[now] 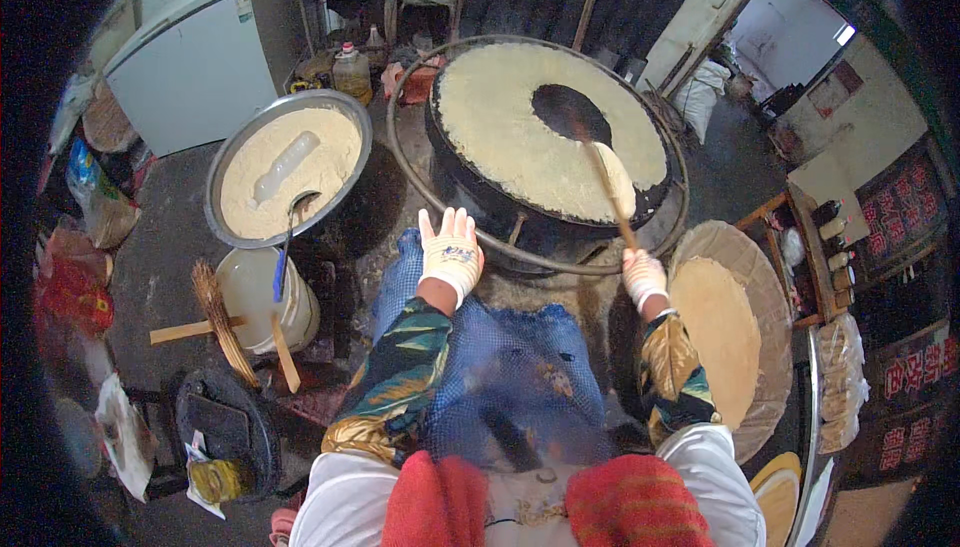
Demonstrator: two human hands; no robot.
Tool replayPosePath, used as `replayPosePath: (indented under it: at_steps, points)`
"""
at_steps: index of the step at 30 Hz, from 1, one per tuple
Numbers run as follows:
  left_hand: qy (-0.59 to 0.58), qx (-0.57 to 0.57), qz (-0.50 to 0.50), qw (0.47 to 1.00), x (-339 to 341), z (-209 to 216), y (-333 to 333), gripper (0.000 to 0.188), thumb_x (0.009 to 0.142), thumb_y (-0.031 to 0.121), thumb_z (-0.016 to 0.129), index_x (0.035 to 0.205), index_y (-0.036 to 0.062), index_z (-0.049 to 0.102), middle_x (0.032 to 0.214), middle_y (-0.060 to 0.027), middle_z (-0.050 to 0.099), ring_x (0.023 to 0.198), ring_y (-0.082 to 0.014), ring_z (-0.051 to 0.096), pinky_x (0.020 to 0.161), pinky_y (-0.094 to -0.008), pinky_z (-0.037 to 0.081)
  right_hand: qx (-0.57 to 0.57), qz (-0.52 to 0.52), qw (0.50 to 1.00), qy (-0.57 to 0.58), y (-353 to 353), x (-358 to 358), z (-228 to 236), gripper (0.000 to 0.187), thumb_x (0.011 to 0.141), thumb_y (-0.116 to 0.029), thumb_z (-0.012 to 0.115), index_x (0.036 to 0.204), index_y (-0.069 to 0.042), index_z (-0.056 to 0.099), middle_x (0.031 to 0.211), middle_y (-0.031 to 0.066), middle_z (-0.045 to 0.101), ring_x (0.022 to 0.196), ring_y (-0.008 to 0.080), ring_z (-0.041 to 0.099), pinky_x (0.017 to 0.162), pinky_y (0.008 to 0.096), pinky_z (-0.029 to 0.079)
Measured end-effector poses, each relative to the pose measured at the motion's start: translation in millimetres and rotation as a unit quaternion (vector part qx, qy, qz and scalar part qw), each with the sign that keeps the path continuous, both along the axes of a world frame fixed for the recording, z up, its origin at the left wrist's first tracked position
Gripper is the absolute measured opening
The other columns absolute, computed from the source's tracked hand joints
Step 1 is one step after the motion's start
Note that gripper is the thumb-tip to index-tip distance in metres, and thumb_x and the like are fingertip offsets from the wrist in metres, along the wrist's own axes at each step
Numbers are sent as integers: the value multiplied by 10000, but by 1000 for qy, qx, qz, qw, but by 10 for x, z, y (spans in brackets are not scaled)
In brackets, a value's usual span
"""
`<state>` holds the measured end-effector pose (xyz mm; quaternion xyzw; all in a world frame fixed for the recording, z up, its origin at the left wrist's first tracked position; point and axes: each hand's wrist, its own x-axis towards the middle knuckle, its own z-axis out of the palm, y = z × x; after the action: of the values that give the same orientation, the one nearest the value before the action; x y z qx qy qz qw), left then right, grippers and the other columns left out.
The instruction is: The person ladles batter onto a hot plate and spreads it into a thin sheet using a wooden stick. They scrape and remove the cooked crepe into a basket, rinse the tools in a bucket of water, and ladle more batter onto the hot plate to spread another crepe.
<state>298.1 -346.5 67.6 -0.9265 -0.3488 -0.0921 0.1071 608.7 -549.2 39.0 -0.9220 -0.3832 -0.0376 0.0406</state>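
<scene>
My right hand (645, 277), in a white knit glove, is closed round the lower end of a long wooden stick (612, 187). The stick reaches over a round black griddle (480, 190), its far part blurred. A thin pale layer of batter (505, 97) covers most of the griddle, leaving a dark bare patch in the middle. Beside the stick, at the near right edge, sits a thicker lump of batter (615, 182). My left hand (452, 252), gloved too, holds nothing; its fingers are stretched out near the metal ring (408, 162) around the griddle. Whether they touch it I cannot tell.
On the left stands a metal basin (214, 187) of pale batter with a ladle (283, 257) in it. A white bucket (300, 312) carries a brush (220, 322) and wooden sticks. At right, a round tray (770, 367) holds a flat pancake (712, 337) beside a wooden shelf (800, 247) with bottles.
</scene>
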Motion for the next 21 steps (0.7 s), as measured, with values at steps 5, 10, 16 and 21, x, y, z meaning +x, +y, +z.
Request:
replayPosePath:
  at_steps: [5,10,16,21]
  points:
    - [-11,-27,24,999,-76,40,119,510,839,299,465,1292,67,467,1404,-85,403,1305,-266,355,1052,-656,74,4,-38,999,2,111,-88,332,439,938,-441,361,932,-54,568,887,228,640,875,401,611,780,499,476]
    - [56,-73,72,993,-99,60,284,528,903,267,351,1405,105,338,1509,-34,240,1383,-246,227,1065,-652,21,38,-56,997,-33,8,-10,115,405,935,-436,375,920,-69,544,809,213,644,795,388,625,740,497,485]
    - [-17,-87,20,996,86,207,-46,501,822,349,483,1227,54,488,1342,-97,451,1281,-274,366,1048,-656,104,-31,16,999,10,6,-404,186,441,937,-460,355,924,-71,563,862,239,634,831,405,612,768,500,477]
    - [-4,6,-62,998,316,-148,-550,573,830,337,455,1297,5,442,1391,-153,401,1321,-301,326,1058,-663,80,37,-42,998,-6,-10,4,235,425,946,-416,365,912,-52,582,885,220,643,874,405,606,793,484,468]
